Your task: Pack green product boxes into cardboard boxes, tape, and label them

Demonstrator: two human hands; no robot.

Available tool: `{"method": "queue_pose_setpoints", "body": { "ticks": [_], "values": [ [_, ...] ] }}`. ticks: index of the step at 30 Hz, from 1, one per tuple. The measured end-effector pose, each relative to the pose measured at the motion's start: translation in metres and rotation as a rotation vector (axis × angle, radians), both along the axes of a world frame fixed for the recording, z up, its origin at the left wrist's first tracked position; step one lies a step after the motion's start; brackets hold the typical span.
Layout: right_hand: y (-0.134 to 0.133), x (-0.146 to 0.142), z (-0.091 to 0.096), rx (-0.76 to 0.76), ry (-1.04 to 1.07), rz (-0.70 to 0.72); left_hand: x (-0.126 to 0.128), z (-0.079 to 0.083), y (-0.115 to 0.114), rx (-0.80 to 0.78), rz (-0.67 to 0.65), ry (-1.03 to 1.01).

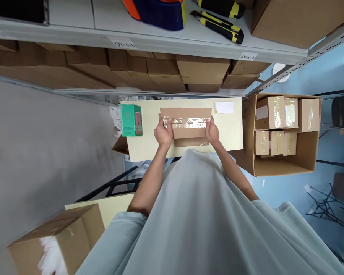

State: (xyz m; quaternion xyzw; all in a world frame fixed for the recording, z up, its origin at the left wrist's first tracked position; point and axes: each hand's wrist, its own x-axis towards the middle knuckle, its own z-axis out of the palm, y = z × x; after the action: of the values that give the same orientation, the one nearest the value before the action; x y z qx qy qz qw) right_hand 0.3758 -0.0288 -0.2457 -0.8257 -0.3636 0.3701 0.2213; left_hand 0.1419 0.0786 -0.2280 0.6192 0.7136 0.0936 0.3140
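A brown cardboard box (pixel 189 132), with a shiny strip of clear tape across its top, is held over the pale table (pixel 229 137). My left hand (pixel 164 134) is closed on the box's left end, its thumb on the upper face. At the opposite end, my right hand (pixel 212 131) grips the edge the same way. Part of another cardboard piece shows along the near side; whether it belongs to the same box I cannot tell. A green box (pixel 131 120) stands at the table's left end, and a white label sheet (pixel 224 107) lies to the right.
A large open carton (pixel 283 170) with several taped boxes inside stands right of the table. On the shelf (pixel 160 36) ahead lie box cutters (pixel 218 26) and a blue tape dispenser (pixel 163 17). Another carton (pixel 60 233) with white material is at lower left.
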Motion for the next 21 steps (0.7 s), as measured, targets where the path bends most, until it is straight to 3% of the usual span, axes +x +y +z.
{"method": "queue_pose_setpoints", "body": {
  "ticks": [3, 6, 8, 12, 15, 18, 21],
  "values": [
    [-0.003, 0.000, 0.001, 0.059, -0.005, -0.005, -0.010, -0.002, 0.005, 0.037, -0.040, -0.062],
    [-0.001, 0.002, 0.013, 0.162, -0.010, 0.011, -0.019, 0.007, 0.012, 0.011, -0.096, -0.136],
    [0.002, 0.005, 0.030, 0.240, -0.029, 0.033, -0.029, 0.020, 0.016, 0.019, -0.127, -0.212],
    [-0.004, 0.009, 0.077, 0.414, -0.125, 0.066, -0.064, 0.049, 0.014, 0.190, -0.131, -0.448],
    [-0.021, 0.003, 0.104, 0.492, -0.119, 0.093, -0.093, 0.059, 0.003, 0.227, -0.104, -0.566],
    [-0.040, -0.012, 0.100, 0.475, -0.004, 0.086, -0.109, 0.046, -0.016, 0.159, -0.082, -0.612],
    [-0.056, -0.030, 0.068, 0.372, 0.146, 0.007, -0.115, 0.015, -0.038, 0.023, -0.079, -0.591]
  ]
}}
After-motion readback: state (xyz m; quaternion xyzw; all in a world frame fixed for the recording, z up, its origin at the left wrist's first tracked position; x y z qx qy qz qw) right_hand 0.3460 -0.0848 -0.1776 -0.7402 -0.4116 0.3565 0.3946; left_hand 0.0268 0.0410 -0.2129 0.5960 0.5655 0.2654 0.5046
